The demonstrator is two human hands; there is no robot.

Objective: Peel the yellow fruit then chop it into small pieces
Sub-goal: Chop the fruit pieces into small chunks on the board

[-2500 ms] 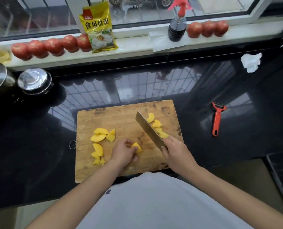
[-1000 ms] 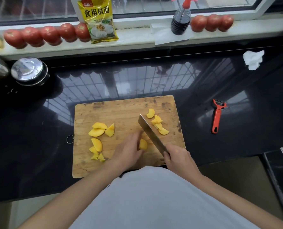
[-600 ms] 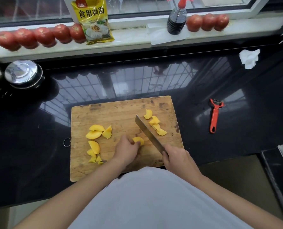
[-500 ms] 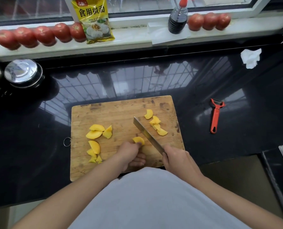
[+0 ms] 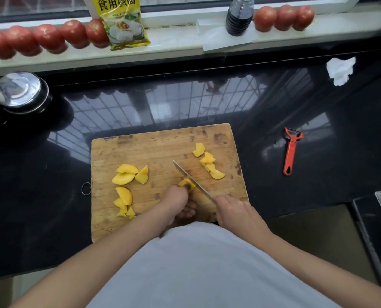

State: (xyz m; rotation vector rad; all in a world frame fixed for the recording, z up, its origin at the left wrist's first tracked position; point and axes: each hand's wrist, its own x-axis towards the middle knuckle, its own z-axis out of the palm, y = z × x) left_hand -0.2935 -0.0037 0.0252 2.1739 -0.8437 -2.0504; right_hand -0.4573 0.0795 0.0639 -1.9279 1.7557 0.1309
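Since half a second ago the knife (image 5: 194, 182) has come down onto the fruit piece (image 5: 186, 182), its blade now lying edge-on against it rather than tilted above; the left hand (image 5: 178, 202) has hardly shifted.

The fruit piece sits just below the centre of the board (image 5: 162, 141), pinned at its near side by the left hand's curled fingertips. The right hand (image 5: 234, 211) is wrapped round the knife handle at the board's lower right edge, the blade running up and left from it to the piece.

Cut slices lie in two groups: the left slices (image 5: 125, 177) in the board's left half, trailing down to small bits near its lower left, and the right slices (image 5: 208, 162) in its upper right, beyond the blade.

The board lies on a black counter (image 5: 318, 112) at mid frame. A red peeler (image 5: 290, 152) lies right of the board, well apart from it. A crumpled tissue (image 5: 340, 70) is at upper right, a steel lid (image 5: 18, 90) at upper left. Along the sill at the top stand tomatoes (image 5: 49, 37), a yellow packet (image 5: 120, 21) and a dark bottle (image 5: 239, 16).
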